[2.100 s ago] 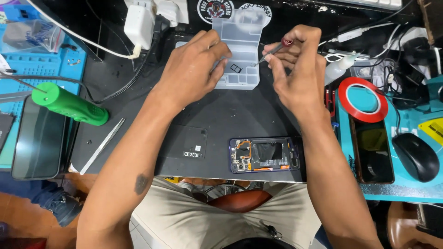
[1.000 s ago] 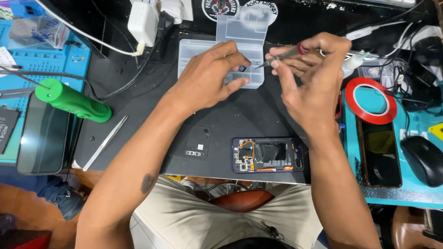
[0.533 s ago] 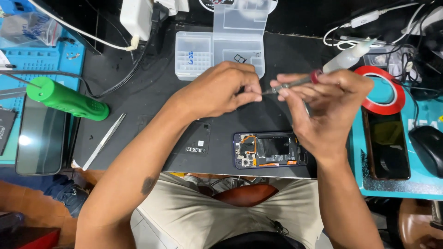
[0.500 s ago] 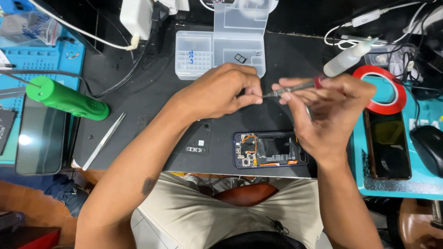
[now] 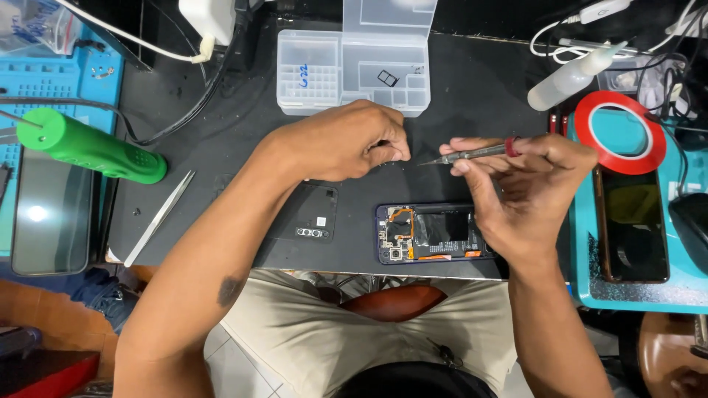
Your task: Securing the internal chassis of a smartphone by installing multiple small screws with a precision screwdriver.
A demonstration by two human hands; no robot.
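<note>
Matte black mat (image 5: 221, 147): R hand (image 5: 527, 195) grips slim metal screwdriver (image 5: 472, 153), opened phone (image 5: 431, 234) below

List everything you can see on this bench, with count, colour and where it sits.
opened phone: one, dark blue frame, front centre of mat
back cover: one, black, left of the phone
parts box: one, clear, rear centre
tweezers: one, silver, mat's left edge
green tool: one, left side
tape roll: one, red, right side
squeeze bottle: one, whitish, rear right
dark phone: one, right tray
screwdriver: one, grey with a red ring, in right hand
left hand: fingertips pinched together, contents too small to tell
right hand: above the opened phone
</note>
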